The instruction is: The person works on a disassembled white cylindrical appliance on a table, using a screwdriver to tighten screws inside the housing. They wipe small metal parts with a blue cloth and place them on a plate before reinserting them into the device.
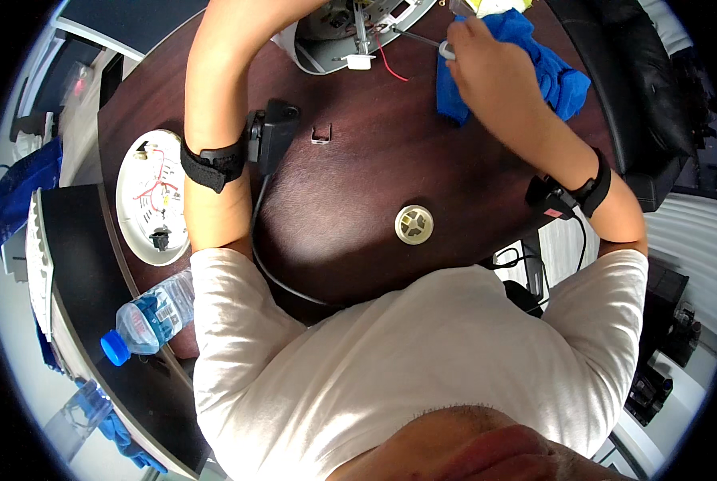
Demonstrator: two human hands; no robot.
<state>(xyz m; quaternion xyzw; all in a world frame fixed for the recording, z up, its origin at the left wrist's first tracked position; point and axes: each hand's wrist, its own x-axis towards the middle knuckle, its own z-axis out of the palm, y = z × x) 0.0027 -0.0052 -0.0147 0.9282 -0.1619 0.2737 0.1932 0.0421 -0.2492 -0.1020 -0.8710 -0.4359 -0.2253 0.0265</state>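
Observation:
My right hand is closed round the pale handle of a screwdriver. Its thin shaft points left into an open, rounded appliance housing at the far edge of the view. Inside the housing are a metal bar, a white block and a loose red wire. My left forearm bends towards the housing, but the left hand lies beyond the top edge. Under and beside my right hand is a crumpled blue cloth.
On the dark wooden table lie a small metal bracket and a round cream part. To the left are a white oval cover with red wires and a plastic bottle. A black chair stands right.

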